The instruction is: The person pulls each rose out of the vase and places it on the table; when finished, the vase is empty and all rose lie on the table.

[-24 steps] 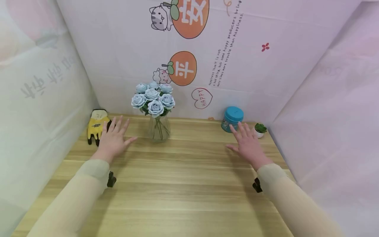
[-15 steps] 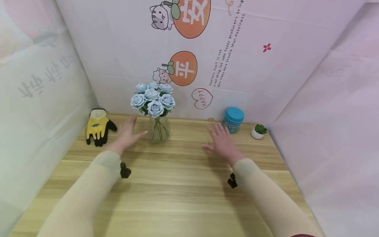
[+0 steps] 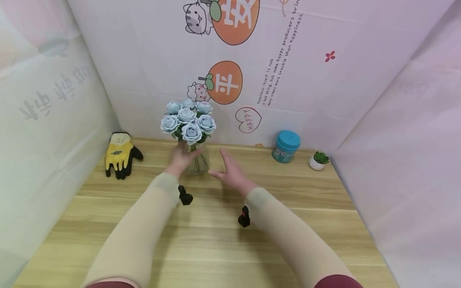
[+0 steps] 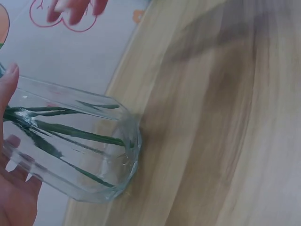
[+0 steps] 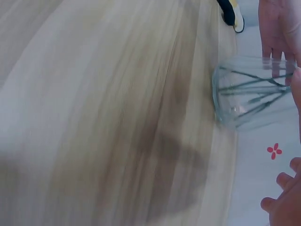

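A clear glass vase (image 3: 199,166) with green stems stands upright near the back wall, holding several pale blue roses (image 3: 188,122). My left hand (image 3: 179,159) is at the vase's left side, its thumb across the front. In the left wrist view its fingers show through the glass (image 4: 89,183), loosely extended; firm contact is unclear. My right hand (image 3: 233,175) hovers just right of the vase, thumb and fingers spread, with nothing held. The right wrist view shows its fingertips (image 5: 282,181) apart from the vase.
A yellow and black work glove (image 3: 120,155) lies at the back left. Toward the back right stand a blue lidded jar (image 3: 285,146) and a small potted succulent (image 3: 318,160). Printed cloth walls (image 3: 306,72) enclose the wooden table (image 3: 212,248) at the back and sides.
Both hands have moved inward: the left from near the glove to the vase, the right from beside the jar toward the vase. The vase, jar, glove and plant stay put.
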The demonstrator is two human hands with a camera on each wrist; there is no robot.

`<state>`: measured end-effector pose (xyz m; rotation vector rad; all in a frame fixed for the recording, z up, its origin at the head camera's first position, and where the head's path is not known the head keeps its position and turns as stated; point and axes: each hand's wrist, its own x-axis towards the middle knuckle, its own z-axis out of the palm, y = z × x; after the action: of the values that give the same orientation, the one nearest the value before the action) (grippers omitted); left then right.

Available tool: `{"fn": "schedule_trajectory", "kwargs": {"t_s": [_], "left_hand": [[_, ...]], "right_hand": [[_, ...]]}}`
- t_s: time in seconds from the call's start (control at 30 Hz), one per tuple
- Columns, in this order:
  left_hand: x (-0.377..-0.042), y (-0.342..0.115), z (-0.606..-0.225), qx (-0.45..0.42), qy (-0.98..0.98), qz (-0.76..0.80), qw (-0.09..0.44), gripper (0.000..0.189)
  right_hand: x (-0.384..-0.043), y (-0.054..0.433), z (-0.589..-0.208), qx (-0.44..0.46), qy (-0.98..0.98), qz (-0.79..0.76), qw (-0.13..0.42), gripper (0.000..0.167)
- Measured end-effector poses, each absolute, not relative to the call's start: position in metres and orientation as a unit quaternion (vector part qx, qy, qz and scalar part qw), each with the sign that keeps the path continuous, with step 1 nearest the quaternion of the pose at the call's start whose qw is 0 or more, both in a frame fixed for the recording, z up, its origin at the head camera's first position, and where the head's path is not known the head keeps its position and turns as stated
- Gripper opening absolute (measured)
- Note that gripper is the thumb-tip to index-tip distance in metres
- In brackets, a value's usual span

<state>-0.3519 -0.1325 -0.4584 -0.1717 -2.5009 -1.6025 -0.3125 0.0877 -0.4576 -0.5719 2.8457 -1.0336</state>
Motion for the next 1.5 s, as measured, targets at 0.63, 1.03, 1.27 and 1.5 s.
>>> {"fn": "schedule_trajectory", "kwargs": {"t_s": [0.63,1.03,1.27,1.5], "left_hand": [[-0.33,-0.065,-0.466,-0.133,-0.83,-0.54,0.04,0.079],[-0.314,-0.054,-0.458,-0.159,-0.82,-0.549,-0.031,0.071],[-0.298,-0.073,-0.44,-0.116,-0.838,-0.529,-0.07,0.084],[-0.285,-0.084,-0.417,-0.104,-0.825,-0.556,-0.003,0.026]], "right_hand": [[-0.306,0.091,-0.48,-0.107,0.829,-0.549,-0.004,0.102],[-0.305,0.11,-0.491,-0.168,0.83,-0.522,-0.101,0.091],[-0.305,0.117,-0.491,-0.167,0.848,-0.493,-0.103,0.091],[-0.304,0.12,-0.491,-0.149,0.845,-0.509,-0.073,0.092]]}}
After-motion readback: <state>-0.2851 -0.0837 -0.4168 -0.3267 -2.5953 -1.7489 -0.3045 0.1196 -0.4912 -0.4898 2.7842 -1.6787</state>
